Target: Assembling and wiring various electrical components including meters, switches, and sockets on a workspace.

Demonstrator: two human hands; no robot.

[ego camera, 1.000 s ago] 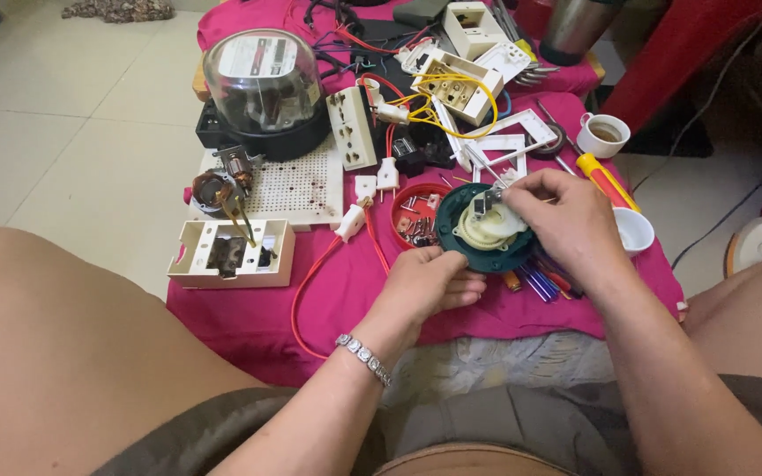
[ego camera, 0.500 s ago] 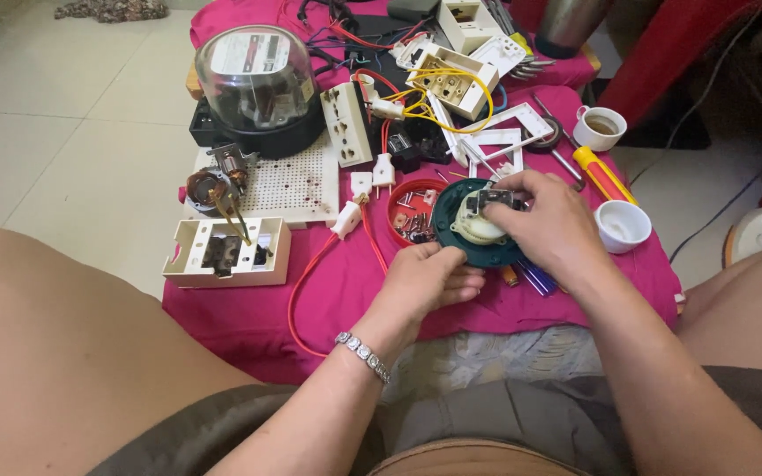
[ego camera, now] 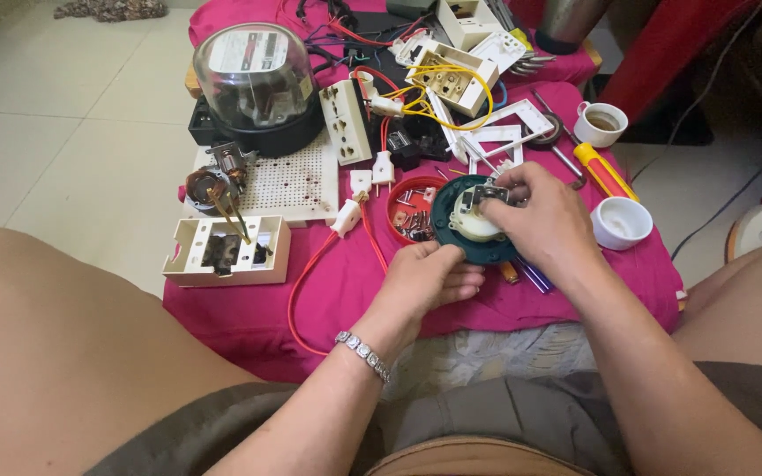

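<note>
A round dark green electrical part [ego camera: 452, 222] with a cream-coloured centre [ego camera: 472, 219] is held above the pink cloth [ego camera: 337, 291]. My left hand [ego camera: 431, 275] grips its lower rim from below; a metal bracelet [ego camera: 362, 354] is on that wrist. My right hand [ego camera: 542, 220] lies over the part's right side, fingertips pinching a small metal piece [ego camera: 487, 192] on top of the cream centre. A red round lid [ego camera: 409, 210] with several small screws sits right behind the part.
On the cloth lie a glass-domed electricity meter [ego camera: 256, 84], a white perforated board [ego camera: 288, 181], a cream switch box [ego camera: 227, 251], a socket strip [ego camera: 344, 121], red wire [ego camera: 306, 273], a yellow-handled screwdriver [ego camera: 604, 170], and two small white cups [ego camera: 621, 221]. My bare knees flank the low table.
My right hand has shifted slightly left over the green part, fingers now pinching at its centre. My left hand keeps its hold on the rim.
</note>
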